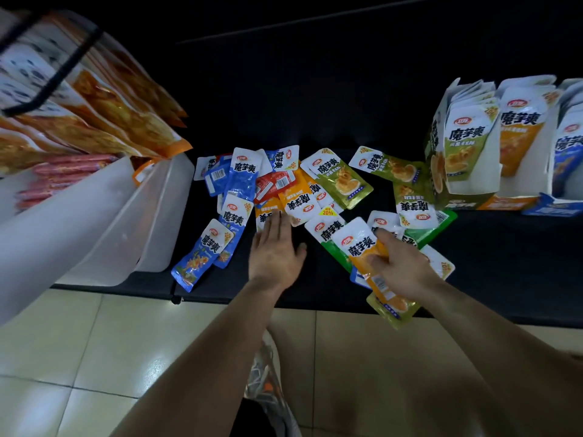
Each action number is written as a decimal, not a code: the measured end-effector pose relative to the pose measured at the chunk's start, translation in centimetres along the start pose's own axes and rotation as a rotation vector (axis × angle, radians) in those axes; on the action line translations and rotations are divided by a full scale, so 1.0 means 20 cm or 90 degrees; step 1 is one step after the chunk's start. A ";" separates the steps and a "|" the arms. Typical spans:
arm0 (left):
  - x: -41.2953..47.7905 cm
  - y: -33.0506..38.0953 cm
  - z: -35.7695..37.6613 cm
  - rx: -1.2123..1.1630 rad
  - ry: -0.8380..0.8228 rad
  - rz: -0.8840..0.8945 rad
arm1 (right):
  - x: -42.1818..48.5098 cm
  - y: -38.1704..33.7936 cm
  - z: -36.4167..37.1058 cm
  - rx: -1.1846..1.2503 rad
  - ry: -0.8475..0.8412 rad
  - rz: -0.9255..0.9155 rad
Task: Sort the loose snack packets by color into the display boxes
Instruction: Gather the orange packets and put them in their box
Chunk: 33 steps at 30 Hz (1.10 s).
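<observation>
1. Step in hand, as I judge it: gathering orange. The right hand (400, 263) pinches an orange packet (362, 260) at the table's (504, 247) front edge, and a green one seems caught beneath it.
2. The left hand (277, 247) is spread flat, fingertips touching the orange pile (296, 200).
3. The next move calls for carrying the packet to the orange box (517, 143), which stands between the green box (463, 152) and the blue box (568, 152), and shedding any green one first.
4. Blue packets (239, 181) lie to the left and a red packet (274, 184) in the middle, with bins (151, 216) beside them. Green packets (340, 181) overlap along the way to the boxes.
</observation>
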State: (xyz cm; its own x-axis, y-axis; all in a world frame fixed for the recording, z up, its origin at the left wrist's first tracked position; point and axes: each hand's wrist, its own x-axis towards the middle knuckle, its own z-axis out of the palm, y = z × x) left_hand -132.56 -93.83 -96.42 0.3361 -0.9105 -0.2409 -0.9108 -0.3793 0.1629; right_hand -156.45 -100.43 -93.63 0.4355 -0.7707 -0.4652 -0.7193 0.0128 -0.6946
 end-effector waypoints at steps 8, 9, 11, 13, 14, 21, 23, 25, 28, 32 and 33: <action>-0.24 -0.03 0.01 -0.025 0.116 0.027 | 0.00 -0.06 0.02 0.000 0.135 0.016; -0.26 -0.02 0.01 -0.035 0.110 -0.053 | -0.01 -0.07 0.02 0.043 0.147 0.021; -0.27 -0.01 0.01 -0.044 0.050 -0.259 | -0.03 -0.07 0.01 0.114 0.157 0.017; -0.30 0.02 0.00 -0.037 -0.005 -0.364 | -0.07 -0.07 0.00 0.145 0.139 0.017; -0.32 0.03 0.00 -0.030 -0.013 -0.371 | -0.09 -0.07 -0.01 0.158 0.123 0.017; -0.41 -0.02 -0.11 -0.215 -0.036 -0.326 | -0.22 -0.08 -0.06 0.315 0.078 0.066; -0.43 -0.05 -0.21 -0.249 -0.024 -0.283 | -0.25 -0.09 -0.09 0.328 0.071 0.053; -0.44 -0.05 -0.34 -0.308 -0.010 -0.235 | -0.28 -0.11 -0.12 0.335 0.051 0.040; -0.44 -0.01 -0.55 -0.405 -0.016 -0.152 | -0.32 -0.16 -0.17 0.341 0.001 0.012; -0.46 0.12 -0.64 -0.675 -0.065 -0.142 | -0.36 -0.21 -0.17 0.354 -0.015 -0.049; -0.46 0.16 -0.62 -0.711 -0.065 -0.155 | -0.36 -0.21 -0.16 0.368 0.005 -0.052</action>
State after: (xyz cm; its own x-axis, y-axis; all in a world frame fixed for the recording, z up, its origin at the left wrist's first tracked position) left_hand -135.51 -88.75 -81.75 0.4068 -0.7948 -0.4503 -0.0864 -0.5242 0.8472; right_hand -158.17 -96.99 -85.63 0.4717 -0.7880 -0.3956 -0.2700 0.2980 -0.9156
